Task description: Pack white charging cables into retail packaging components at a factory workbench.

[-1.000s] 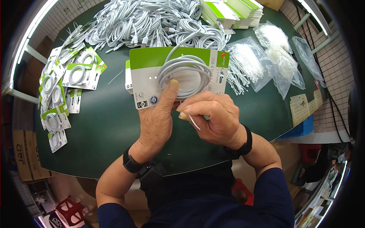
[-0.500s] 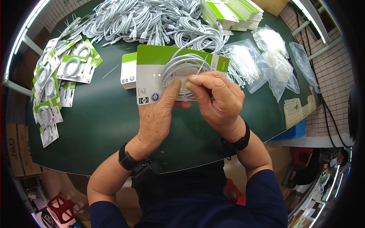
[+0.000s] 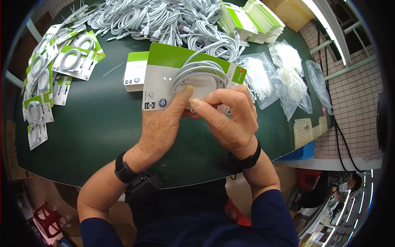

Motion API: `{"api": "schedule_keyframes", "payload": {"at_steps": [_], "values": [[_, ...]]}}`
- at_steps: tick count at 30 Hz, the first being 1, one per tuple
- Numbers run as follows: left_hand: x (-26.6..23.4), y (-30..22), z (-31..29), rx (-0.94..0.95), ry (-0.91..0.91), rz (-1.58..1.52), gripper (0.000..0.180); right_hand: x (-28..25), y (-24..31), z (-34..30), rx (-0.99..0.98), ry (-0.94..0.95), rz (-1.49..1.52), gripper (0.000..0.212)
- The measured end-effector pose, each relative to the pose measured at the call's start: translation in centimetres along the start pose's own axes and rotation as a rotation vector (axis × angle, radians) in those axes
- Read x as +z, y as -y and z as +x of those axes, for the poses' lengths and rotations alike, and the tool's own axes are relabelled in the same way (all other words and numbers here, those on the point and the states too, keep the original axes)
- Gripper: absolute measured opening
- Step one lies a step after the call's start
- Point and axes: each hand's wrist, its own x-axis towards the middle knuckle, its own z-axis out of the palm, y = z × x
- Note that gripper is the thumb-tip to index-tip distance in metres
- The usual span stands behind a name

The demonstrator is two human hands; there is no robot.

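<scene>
Upright in front of me is a green-and-white packaging card (image 3: 158,74), with a coiled white cable (image 3: 201,67) lying against its face. My left hand (image 3: 158,127) grips the card's lower edge, its thumb pressed on the front beside the coil and its fingers mostly hidden behind. Curled at the lower part of the coil is my right hand (image 3: 232,121). Its thumb tip touches or nearly touches my left thumb, and whatever lies between its thumb and index finger is too small to make out. Behind the card stands a stack of similar cards (image 3: 135,74).
A heap of loose white cables (image 3: 152,20) covers the table's back. Carded cables (image 3: 70,61) pile up at left; card stacks (image 3: 261,20) stand back right. Bags of white ties (image 3: 259,74) lie at right. One thin tie (image 3: 113,69) rests on the green table (image 3: 90,140).
My right thumb and index finger have moved down and left across the coil, toward my left thumb. The thin strand end above them no longer shows. The whole view has shifted slightly.
</scene>
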Motion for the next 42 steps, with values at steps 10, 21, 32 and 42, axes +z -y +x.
{"api": "schedule_keyframes", "payload": {"at_steps": [10, 21, 32, 42], "values": [[0.2, -0.3, -0.2, 0.018, 0.002, -0.017, 0.035, -0.2, 0.5, -1.0, -0.045, -0.026, 0.043, 0.044], [0.2, 0.0, 0.0, 0.032, -0.032, -0.007, 0.035, -0.1, 0.4, -1.1, -0.037, -0.038, 0.011, 0.041], [0.4, -0.5, -0.4, 0.041, -0.024, 0.011, 0.030, 0.5, 0.3, -0.8, 0.026, -0.063, 0.080, 0.035], [-0.1, 0.0, -0.1, 0.074, 0.023, 0.135, 0.020, 1.6, 0.2, -1.0, 0.165, -0.056, 0.221, 0.028]]}}
